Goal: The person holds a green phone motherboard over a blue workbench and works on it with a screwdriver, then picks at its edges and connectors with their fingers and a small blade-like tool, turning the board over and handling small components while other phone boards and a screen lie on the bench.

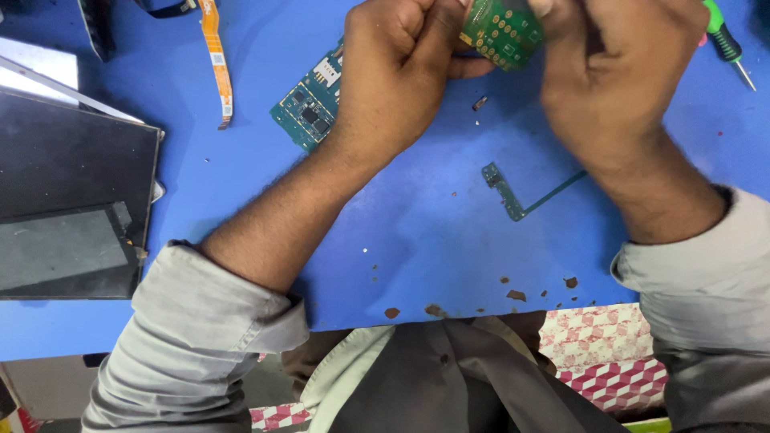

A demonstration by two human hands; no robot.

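My left hand and my right hand meet at the top of the head view. Both pinch a small green circuit board with round gold pads, held above a blue table. A second, teal circuit board lies flat on the table just left of my left wrist. A thin L-shaped green strip part rests on the table between my forearms. A tiny dark screw-like piece lies under the held board.
A dark tablet-like panel fills the left side. An orange flex ribbon lies at upper left. A green-handled screwdriver sits at upper right. Chipped spots mark the table's front edge.
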